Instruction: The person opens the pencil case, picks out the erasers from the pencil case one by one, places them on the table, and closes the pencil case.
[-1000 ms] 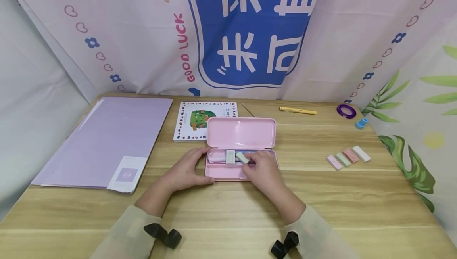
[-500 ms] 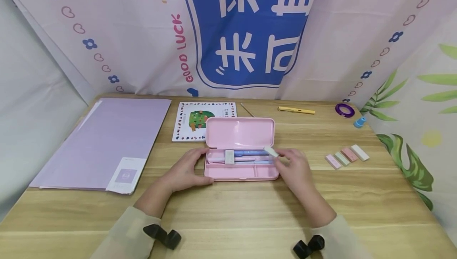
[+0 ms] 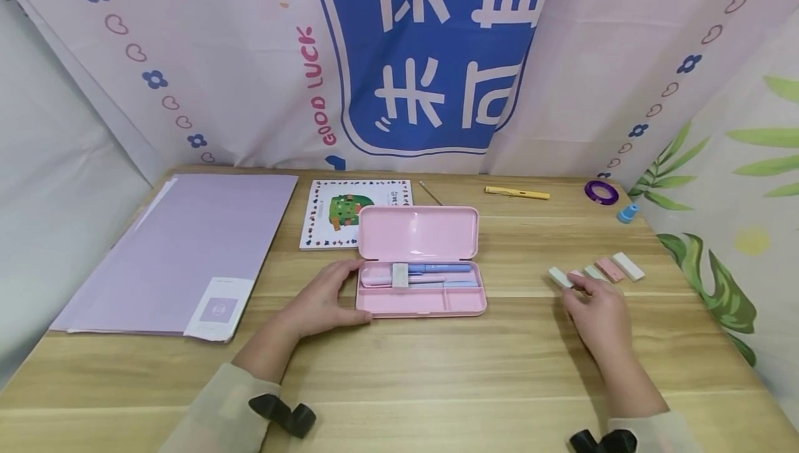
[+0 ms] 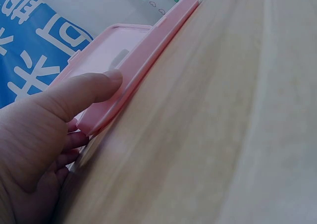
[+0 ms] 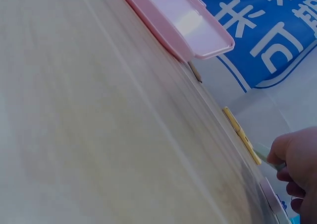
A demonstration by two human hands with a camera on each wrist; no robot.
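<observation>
A pink pencil case (image 3: pixel 399 302) lies with its lid raised in the head view. My left hand (image 3: pixel 321 304) holds its left end, thumb on the front wall and fingers at the side. Inside are blue pens (image 3: pixel 446 268), a pink pen and a greyish block eraser (image 3: pixel 400 275). Farther right, my right hand (image 3: pixel 599 314) pinches a pale green eraser (image 3: pixel 559 277) between thumb and fingers, at the left end of a row of erasers. A reddish-pink eraser (image 3: pixel 609 270) and a white one (image 3: pixel 628 266) show in that row; the fingers partly cover the others.
A purple folder (image 3: pixel 187 245) lies at left. A booklet (image 3: pixel 321 220) and a pencil (image 3: pixel 431 193) lie behind the case. Toward the back right are a yellow pen (image 3: pixel 518 193), a purple tape roll (image 3: pixel 587 191) and a small blue bottle-shaped item (image 3: pixel 628 213).
My right hand has lifted the pale green eraser out of the pencil case and carried it right to the row of erasers. My left hand has stayed at the case.
</observation>
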